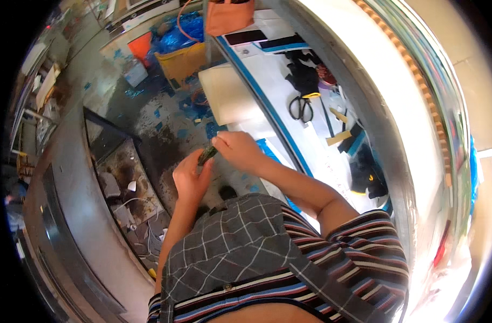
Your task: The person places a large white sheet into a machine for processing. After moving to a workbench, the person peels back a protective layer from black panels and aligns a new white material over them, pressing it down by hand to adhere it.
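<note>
Both my hands are raised in front of my apron, over the floor beside a white-topped workbench [332,161]. The fingers of my left hand [190,176] are closed around a small, dark green, narrow object [207,155], whose exact kind I cannot make out. My right hand [239,151] is closed in a pinch at the object's upper end, and its fingers partly hide that end. To the right on the bench lie black-handled scissors [301,109], nearest to my right hand among the tools there.
Black gloves [302,76] and dark strips lie on the bench, with an orange bag [229,19] at its far end. A yellow box [182,60] holding blue plastic stands on the scrap-littered floor. Left is a metal-edged counter [76,156] with an opening full of cables.
</note>
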Action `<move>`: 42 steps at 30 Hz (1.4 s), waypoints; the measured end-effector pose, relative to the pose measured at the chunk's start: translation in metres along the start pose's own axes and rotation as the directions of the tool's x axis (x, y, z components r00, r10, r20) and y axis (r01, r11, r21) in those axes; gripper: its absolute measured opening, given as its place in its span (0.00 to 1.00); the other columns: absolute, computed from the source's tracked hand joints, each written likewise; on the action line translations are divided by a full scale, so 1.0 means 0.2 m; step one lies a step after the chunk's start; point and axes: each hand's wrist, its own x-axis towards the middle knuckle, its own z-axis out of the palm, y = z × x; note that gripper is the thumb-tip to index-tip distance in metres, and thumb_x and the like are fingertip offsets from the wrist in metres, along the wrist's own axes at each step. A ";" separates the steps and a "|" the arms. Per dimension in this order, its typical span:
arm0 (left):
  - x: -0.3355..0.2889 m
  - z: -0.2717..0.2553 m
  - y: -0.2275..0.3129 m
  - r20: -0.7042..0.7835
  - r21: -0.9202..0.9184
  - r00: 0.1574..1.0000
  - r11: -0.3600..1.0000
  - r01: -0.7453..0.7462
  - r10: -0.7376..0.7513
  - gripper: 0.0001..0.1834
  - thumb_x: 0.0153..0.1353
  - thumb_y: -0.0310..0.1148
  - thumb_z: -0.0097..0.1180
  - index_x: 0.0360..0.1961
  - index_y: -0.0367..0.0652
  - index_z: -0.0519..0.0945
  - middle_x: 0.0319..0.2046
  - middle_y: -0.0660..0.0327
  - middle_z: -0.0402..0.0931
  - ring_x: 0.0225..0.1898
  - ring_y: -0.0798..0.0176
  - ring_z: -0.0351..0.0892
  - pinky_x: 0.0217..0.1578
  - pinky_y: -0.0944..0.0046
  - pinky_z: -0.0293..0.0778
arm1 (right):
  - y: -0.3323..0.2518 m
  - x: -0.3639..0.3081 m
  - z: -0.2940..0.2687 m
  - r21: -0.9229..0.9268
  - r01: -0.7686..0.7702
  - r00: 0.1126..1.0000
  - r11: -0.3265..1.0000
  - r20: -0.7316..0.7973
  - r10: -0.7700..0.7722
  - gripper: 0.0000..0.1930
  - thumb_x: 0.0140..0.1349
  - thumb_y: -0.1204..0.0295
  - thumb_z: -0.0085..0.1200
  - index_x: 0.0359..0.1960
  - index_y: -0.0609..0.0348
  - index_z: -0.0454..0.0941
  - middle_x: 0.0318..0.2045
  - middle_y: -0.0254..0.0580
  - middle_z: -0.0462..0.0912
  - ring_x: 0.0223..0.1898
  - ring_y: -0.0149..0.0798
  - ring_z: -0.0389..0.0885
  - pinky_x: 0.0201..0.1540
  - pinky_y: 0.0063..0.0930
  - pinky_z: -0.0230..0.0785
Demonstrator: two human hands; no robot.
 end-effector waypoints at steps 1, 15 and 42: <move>0.00 0.03 0.01 0.025 -0.007 1.000 1.000 0.007 -0.007 0.15 0.50 0.31 0.65 0.39 0.38 0.80 0.31 0.50 0.80 0.31 0.49 0.81 0.33 0.58 0.75 | 0.03 -0.02 -0.01 0.006 -0.050 0.999 0.999 -0.002 0.050 0.18 0.64 0.59 0.42 0.26 0.61 0.74 0.25 0.58 0.77 0.32 0.62 0.76 0.35 0.53 0.65; -0.01 0.23 0.00 0.576 -0.520 0.783 0.633 0.574 -0.236 0.22 0.65 0.40 0.53 0.55 0.36 0.72 0.46 0.59 0.78 0.47 0.66 0.76 0.49 0.65 0.69 | 0.78 -0.11 -0.75 -0.300 -0.499 0.777 0.813 -0.570 0.266 0.16 0.55 0.59 0.60 0.36 0.59 0.77 0.29 0.51 0.82 0.33 0.46 0.83 0.34 0.36 0.73; 0.12 -0.84 -0.28 -0.124 -0.812 0.947 -0.517 -0.269 -0.298 0.29 0.63 0.53 0.45 0.53 0.39 0.73 0.52 0.49 0.75 0.56 0.49 0.72 0.59 0.44 0.64 | -0.64 0.22 0.93 0.800 -0.558 0.610 0.220 0.576 -0.544 0.39 0.66 0.46 0.44 0.68 0.61 0.50 0.64 0.43 0.61 0.64 0.39 0.62 0.63 0.36 0.58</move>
